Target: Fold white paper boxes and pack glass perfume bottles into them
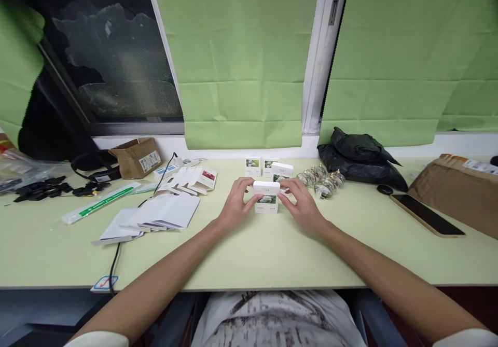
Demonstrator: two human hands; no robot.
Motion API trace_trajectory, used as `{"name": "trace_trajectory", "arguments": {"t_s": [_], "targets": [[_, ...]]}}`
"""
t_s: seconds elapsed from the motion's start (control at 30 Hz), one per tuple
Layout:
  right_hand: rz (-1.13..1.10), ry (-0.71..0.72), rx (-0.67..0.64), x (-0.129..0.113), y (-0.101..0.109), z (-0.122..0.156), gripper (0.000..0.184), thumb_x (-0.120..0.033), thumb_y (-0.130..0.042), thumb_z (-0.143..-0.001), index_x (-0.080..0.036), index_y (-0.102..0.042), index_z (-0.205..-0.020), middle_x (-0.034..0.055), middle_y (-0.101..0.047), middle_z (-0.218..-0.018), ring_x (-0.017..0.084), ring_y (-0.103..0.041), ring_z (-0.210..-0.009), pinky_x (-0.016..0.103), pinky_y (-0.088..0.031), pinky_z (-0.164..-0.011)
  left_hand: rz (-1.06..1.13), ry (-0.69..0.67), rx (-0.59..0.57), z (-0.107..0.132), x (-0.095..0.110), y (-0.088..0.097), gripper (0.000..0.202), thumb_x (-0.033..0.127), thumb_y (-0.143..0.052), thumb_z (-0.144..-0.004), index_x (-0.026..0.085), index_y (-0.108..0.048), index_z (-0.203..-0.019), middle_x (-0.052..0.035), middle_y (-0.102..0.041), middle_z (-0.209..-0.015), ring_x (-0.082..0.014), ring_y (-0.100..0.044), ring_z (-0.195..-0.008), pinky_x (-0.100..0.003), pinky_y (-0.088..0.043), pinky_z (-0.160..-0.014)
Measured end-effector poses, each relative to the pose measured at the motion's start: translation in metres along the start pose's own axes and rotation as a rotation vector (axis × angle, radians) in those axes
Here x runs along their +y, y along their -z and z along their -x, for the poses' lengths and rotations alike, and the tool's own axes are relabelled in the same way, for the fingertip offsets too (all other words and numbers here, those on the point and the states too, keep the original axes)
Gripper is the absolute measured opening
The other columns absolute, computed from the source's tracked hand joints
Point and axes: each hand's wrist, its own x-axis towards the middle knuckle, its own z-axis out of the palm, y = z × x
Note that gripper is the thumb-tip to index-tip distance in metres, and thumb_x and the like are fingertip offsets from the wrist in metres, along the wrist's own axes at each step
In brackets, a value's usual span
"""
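Note:
A small white box [266, 198] with a flower picture on its front stands on the pale green table [249, 253]. My left hand [235, 203] grips its left side, fingers curled over the top edge. My right hand [300, 204] holds its right side the same way. Just behind stand three more white boxes [268, 167] of the same kind. To their right lie several small clear glass bottles [321, 180] with gold caps, close to my right hand.
Flat unfolded white box blanks [151, 216] and printed cartons [194, 178] lie at left, with a black cable [116, 253] and a cardboard box [137, 156]. A black bag [358, 157], a phone [426, 214] and a brown parcel [455, 191] sit at right.

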Motion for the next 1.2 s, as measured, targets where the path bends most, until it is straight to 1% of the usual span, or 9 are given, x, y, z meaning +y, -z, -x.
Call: {"name": "trace_trajectory", "arguments": {"t_s": [0.2,0.43,0.63,0.8,0.97,1.03,1.1,1.17,1.2], "targets": [[-0.018,-0.024,-0.004,-0.0004,-0.0008,0.0002,0.026,-0.033,-0.053,-0.106,-0.029,-0.062,-0.13,0.0103,-0.058,-0.127,0.028,-0.058,-0.123,0.047,-0.059,-0.099,-0.005,0.015,-0.019,0.0007,-0.0012,0.0,0.03,0.033,-0.064,-0.102,0.027,-0.055,-0.13,-0.0085,-0.061,-0.126,-0.0234,-0.057,-0.115,-0.037,-0.053,-0.089],[-0.038,-0.016,-0.004,0.001,-0.0023,0.0008,0.03,-0.033,-0.052,-0.106,-0.03,-0.056,-0.136,0.0103,-0.057,-0.13,0.028,-0.058,-0.123,0.048,-0.06,-0.098,-0.004,0.024,0.007,0.0006,-0.0004,-0.0006,0.035,0.033,-0.066,-0.101,0.026,-0.052,-0.132,-0.0086,-0.062,-0.123,-0.0224,-0.06,-0.107,-0.038,-0.054,-0.089],[-0.052,0.018,0.017,0.0009,-0.003,0.0007,0.03,-0.03,-0.051,-0.106,-0.031,-0.055,-0.136,0.0101,-0.054,-0.137,0.027,-0.056,-0.129,0.047,-0.061,-0.098,0.037,-0.036,0.035,-0.0015,0.0022,-0.0012,0.035,0.03,-0.066,-0.101,0.027,-0.052,-0.132,-0.0102,-0.061,-0.129,-0.0245,-0.058,-0.12,-0.04,-0.055,-0.09],[-0.052,0.064,0.02,-0.0007,-0.0029,0.0002,0.027,-0.026,-0.05,-0.106,-0.032,-0.056,-0.132,0.0095,-0.057,-0.135,0.026,-0.057,-0.128,0.047,-0.061,-0.098,0.064,-0.041,0.047,-0.0005,0.0005,-0.0037,0.035,0.027,-0.066,-0.1,0.027,-0.049,-0.131,-0.0104,-0.061,-0.13,-0.024,-0.06,-0.119,-0.042,-0.055,-0.092],[-0.09,0.075,0.022,-0.0003,-0.0043,0.0009,0.022,-0.025,-0.05,-0.106,-0.03,-0.055,-0.128,0.0105,-0.055,-0.133,0.026,-0.056,-0.128,0.047,-0.062,-0.097,0.129,-0.037,0.035,-0.0002,0.0,-0.0044,0.034,0.027,-0.067,-0.1,0.027,-0.045,-0.126,-0.0109,-0.056,-0.131,-0.0229,-0.06,-0.119,-0.041,-0.057,-0.089],[-0.106,0.066,0.015,-0.0003,-0.0044,0.0011,0.022,-0.025,-0.051,-0.106,-0.029,-0.054,-0.127,0.0106,-0.054,-0.132,0.026,-0.056,-0.126,0.047,-0.062,-0.097,0.158,-0.02,0.026,0.0004,0.0004,-0.0045,0.036,0.028,-0.069,-0.098,0.027,-0.044,-0.124,-0.0111,-0.054,-0.133,-0.0227,-0.059,-0.12,-0.04,-0.058,-0.089],[-0.113,0.058,0.014,-0.0004,-0.0043,0.0009,0.021,-0.026,-0.05,-0.106,-0.029,-0.053,-0.126,0.0107,-0.054,-0.131,0.026,-0.057,-0.125,0.047,-0.062,-0.097,0.199,0.028,0.009,0.0017,0.0009,-0.0049,0.046,0.031,-0.072,-0.096,0.028,-0.04,-0.128,-0.0112,-0.052,-0.136,-0.0212,-0.062,-0.115,-0.039,-0.058,-0.09],[-0.111,0.053,0.019,-0.0007,-0.0039,0.0007,0.019,-0.027,-0.05,-0.106,-0.029,-0.053,-0.125,0.0108,-0.054,-0.13,0.026,-0.057,-0.124,0.047,-0.062,-0.096,0.249,0.119,-0.036,0.0034,0.0018,-0.0055,0.06,0.034,-0.075,-0.093,0.029,-0.035,-0.138,-0.0109,-0.055,-0.136,-0.0201,-0.064,-0.109,-0.038,-0.058,-0.09],[-0.109,0.049,0.02,-0.0009,-0.0038,0.0007,0.018,-0.027,-0.05,-0.106,-0.028,-0.054,-0.124,0.0109,-0.054,-0.129,0.026,-0.057,-0.123,0.048,-0.062,-0.096,0.272,0.171,-0.081,0.0041,0.0023,-0.0057,0.065,0.036,-0.076,-0.092,0.03,-0.033,-0.141,-0.01,-0.058,-0.133,-0.0201,-0.066,-0.107,-0.038,-0.058,-0.09]]}}
